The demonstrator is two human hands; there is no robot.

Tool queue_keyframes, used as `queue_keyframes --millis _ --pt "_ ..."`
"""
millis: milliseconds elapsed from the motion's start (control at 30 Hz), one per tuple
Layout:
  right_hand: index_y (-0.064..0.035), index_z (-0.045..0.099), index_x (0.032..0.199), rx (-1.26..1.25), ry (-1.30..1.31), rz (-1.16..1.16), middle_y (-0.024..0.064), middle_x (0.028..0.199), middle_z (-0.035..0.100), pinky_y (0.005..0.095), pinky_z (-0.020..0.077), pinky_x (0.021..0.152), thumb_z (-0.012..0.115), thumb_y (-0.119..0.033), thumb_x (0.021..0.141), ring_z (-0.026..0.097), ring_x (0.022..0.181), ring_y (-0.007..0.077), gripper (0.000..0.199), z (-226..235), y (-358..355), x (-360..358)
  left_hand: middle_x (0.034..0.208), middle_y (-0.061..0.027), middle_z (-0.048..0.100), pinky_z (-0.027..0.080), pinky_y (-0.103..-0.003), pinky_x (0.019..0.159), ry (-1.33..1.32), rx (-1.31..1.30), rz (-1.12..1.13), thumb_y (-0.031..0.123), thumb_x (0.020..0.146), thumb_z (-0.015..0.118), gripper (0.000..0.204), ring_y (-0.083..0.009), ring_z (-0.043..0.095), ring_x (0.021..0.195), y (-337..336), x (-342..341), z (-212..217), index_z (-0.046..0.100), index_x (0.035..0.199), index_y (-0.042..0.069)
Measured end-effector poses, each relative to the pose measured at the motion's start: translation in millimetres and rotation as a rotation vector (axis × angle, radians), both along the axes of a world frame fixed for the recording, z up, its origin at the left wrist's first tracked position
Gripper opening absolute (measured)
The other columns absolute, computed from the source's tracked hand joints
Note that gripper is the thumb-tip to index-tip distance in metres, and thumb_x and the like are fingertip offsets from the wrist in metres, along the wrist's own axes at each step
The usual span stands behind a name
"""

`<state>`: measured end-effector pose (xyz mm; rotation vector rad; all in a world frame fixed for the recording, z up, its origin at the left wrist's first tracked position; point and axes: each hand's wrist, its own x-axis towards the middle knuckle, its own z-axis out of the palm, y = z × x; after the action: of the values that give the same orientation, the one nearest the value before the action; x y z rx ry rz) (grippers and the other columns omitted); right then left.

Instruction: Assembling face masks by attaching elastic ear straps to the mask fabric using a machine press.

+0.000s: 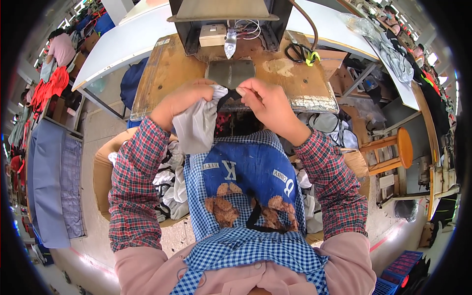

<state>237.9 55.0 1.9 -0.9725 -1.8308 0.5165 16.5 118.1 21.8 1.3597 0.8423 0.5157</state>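
Both hands are raised together over the near edge of a worn wooden desk (pixel 162 73). The left hand (pixel 184 98) has its fingers closed on a piece of light grey fabric (pixel 196 125), gripping it at its top edge; the rest of the fabric hangs down from that hand toward the lap. The right hand (pixel 265 101) has its fingers pinched narrow on a black strap (pixel 223 98) that meets the grey fabric between the two hands. The hands are near each other, the thumbs almost touching.

Just beyond the hands a grey metal plate (pixel 230 73) lies on the desk, and behind it stands a dark machine housing (pixel 223 14) with a cream switch box (pixel 212 35) and loose wires. Black-handled scissors (pixel 297 51) lie at the desk's far right, beside a yellow-green tag.

A cardboard box (pixel 103 172) stands on the floor to the person's left, filled with more pale fabric pieces. A wooden stool (pixel 393 150) stands to the right. The person wears red plaid sleeves and a blue checked apron (pixel 246 172).
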Motion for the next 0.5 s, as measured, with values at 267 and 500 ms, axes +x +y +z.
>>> queue_keyframes --millis 267,500 --pt "-0.0005 0.062 0.093 -0.071 0.078 -0.065 0.0105 0.069 0.063 0.0292 0.046 0.055 0.063 -0.015 0.092 0.059 0.058 0.0155 0.015 10.6 39.1 -5.5 0.07 0.0014 0.053 0.04 -0.026 0.061 0.062 0.496 -0.148 0.013 0.078 0.05 0.014 -0.0071 0.045 0.065 45.3 -8.2 5.5 0.056 0.068 0.005" --pt "-0.0007 0.064 0.095 -0.096 0.077 -0.084 0.0086 0.07 0.066 0.0276 0.049 0.059 0.062 -0.018 0.093 0.062 0.062 0.0133 0.018 16.1 52.9 1.7 0.064 0.0015 0.054 0.041 -0.025 0.056 0.018 0.311 0.127 0.015 0.078 0.054 0.013 -0.0083 0.049 0.059 30.9 11.8 28.2 0.06 0.068 0.009"
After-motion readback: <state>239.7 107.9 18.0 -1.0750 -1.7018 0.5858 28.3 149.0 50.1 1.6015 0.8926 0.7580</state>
